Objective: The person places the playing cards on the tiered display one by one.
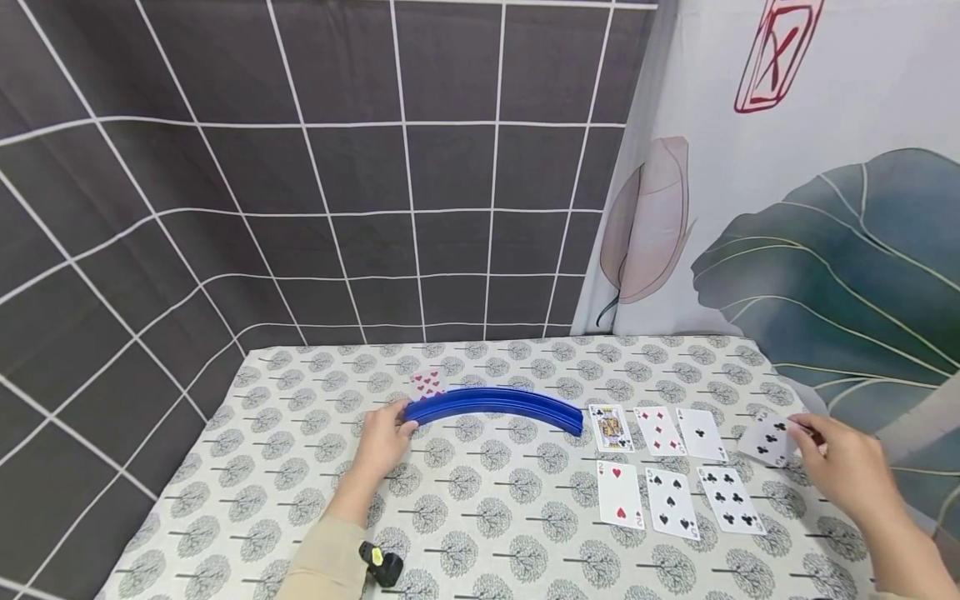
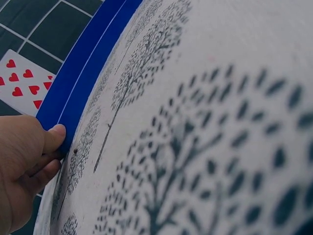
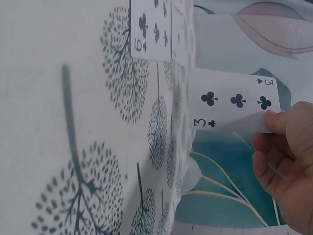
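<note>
My left hand (image 1: 382, 442) pinches the left end of a blue curved card holder (image 1: 495, 402) on the table. Thumb and fingers hold that end in the left wrist view too. A hearts card (image 1: 427, 382) stands in the holder's slot near this hand, its lower part hidden. To the right, my right hand (image 1: 843, 462) pinches a three of clubs (image 3: 234, 100) by one edge, thumb on its face. That card is tilted, right of the laid-out cards. Whether it touches the cloth I cannot tell.
Face-up cards lie in two rows right of the holder. The back row has a king (image 1: 611, 428), a diamonds card (image 1: 660, 432) and an ace of clubs (image 1: 702, 434). In front lie a two of hearts (image 1: 621, 495), a spades card (image 1: 672, 503) and a clubs card (image 1: 730, 500).
</note>
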### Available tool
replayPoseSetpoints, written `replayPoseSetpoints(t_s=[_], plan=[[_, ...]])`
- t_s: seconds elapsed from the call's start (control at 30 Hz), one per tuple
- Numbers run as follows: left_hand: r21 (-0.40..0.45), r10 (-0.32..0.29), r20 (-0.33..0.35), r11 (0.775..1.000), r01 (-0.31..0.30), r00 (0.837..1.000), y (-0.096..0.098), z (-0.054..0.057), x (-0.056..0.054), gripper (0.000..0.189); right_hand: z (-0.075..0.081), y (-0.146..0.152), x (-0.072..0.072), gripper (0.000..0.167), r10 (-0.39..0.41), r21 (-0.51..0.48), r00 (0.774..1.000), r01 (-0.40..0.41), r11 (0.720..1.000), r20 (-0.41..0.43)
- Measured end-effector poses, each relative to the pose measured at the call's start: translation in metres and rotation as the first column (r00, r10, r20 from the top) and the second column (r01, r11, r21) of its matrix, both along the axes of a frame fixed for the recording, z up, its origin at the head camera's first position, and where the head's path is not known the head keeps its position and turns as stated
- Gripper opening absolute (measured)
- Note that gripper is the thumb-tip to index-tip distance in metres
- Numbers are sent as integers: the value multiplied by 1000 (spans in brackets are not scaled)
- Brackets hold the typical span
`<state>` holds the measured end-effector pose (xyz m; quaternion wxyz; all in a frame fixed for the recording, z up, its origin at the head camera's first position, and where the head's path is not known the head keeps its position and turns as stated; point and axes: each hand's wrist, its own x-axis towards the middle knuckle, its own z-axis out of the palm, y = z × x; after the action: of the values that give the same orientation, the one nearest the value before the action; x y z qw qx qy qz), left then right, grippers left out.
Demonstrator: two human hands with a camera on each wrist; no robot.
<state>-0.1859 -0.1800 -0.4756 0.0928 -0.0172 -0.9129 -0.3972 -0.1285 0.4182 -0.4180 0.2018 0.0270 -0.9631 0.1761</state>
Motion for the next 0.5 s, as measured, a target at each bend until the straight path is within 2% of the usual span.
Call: replayPoseSetpoints(t_s=[0.17, 0.5], plan=[[-1, -3, -1, 1000, 3, 1000, 0, 1, 0, 46, 0, -7, -5, 19, 27, 7, 999, -27, 1000, -45], [-7, -1, 12, 1000, 1, 1000, 2, 6, 2, 47, -2, -24, -14, 23, 52, -20, 997, -54, 998, -57]])
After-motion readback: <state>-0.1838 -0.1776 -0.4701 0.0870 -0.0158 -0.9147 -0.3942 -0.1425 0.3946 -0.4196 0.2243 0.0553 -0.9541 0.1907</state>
